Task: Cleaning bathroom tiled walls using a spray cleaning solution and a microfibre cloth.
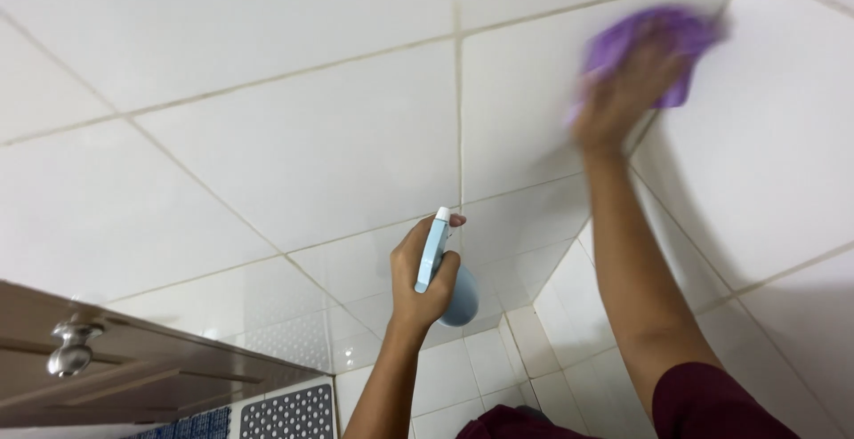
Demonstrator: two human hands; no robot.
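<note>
The left hand (420,274) is closed around a pale blue spray bottle (442,272), fingers wrapped over its neck, the white nozzle at twelve o'clock and the round body at four o'clock of the fist. The right hand (623,92), blurred, lies flat with fingers spread on a purple cloth (654,43), pressing it against the white tiled wall (294,136) close to the corner seam. The cloth sits at one o'clock from the bottle, well apart from it. A maroon sleeve (712,403) shows at five o'clock. At eight o'clock, a brown door (133,368) carries a silver knob (73,346); below it lies a dotted grey mat (289,414).
</note>
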